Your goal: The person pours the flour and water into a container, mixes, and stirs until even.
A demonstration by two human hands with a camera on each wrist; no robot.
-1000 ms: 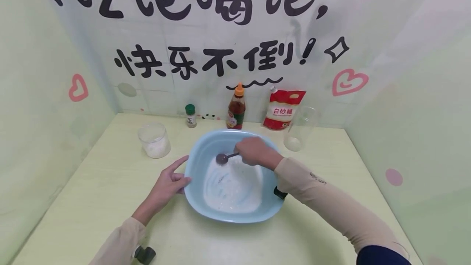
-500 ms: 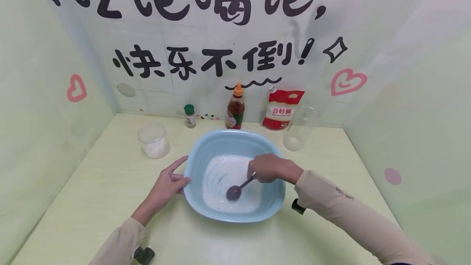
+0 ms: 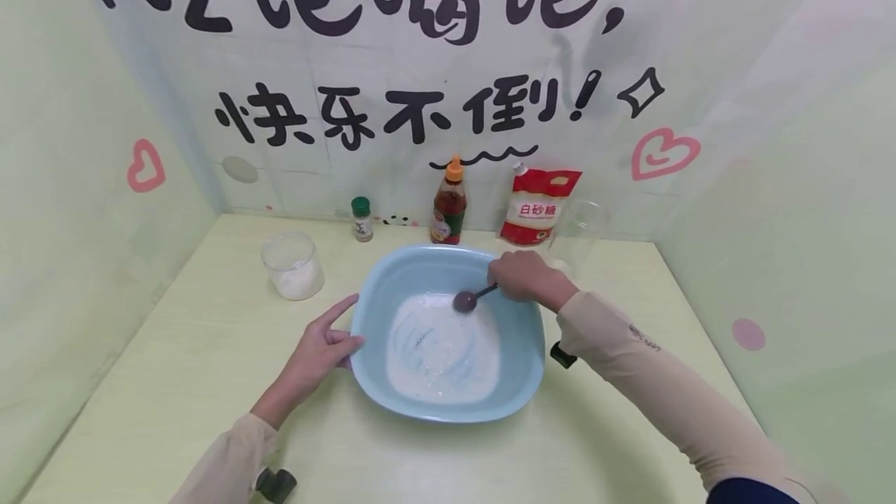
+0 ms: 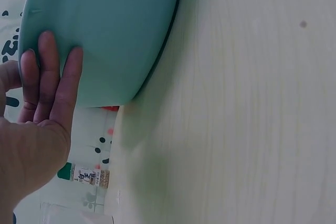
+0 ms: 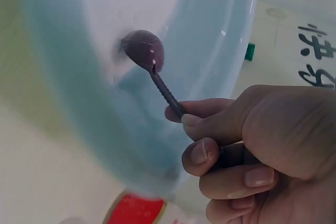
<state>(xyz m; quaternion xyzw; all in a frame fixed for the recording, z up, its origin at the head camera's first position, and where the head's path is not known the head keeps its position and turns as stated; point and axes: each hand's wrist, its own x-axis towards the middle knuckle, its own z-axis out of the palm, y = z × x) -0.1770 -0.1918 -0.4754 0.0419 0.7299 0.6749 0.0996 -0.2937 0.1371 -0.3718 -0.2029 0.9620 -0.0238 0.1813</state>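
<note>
A light blue plastic basin [image 3: 371,387] stands on the table with thin white liquid [image 3: 448,379] across its bottom. My left hand [image 3: 318,352] holds the basin's left rim, thumb at the edge and several fingers [image 4: 50,77] against the outer wall. Over the far right side of the basin, my right hand [image 3: 525,277] grips the thin handle of a dark brown spoon [image 5: 144,51] between thumb and forefinger, its other fingers curled. The spoon's bowl points down at the far edge of the liquid.
Behind the basin stand a green-capped seasoning jar [image 3: 362,220], an orange-capped sauce bottle [image 3: 449,204] and a red sugar pouch [image 3: 535,208]. A clear cup of white powder [image 3: 295,274] is back left. A tall clear glass [image 3: 581,225] stands behind the right hand, partly hidden.
My right hand has swept the spoon through the liquid, first toward me and then back to the far right side. The left hand and the basin have stayed in place.
</note>
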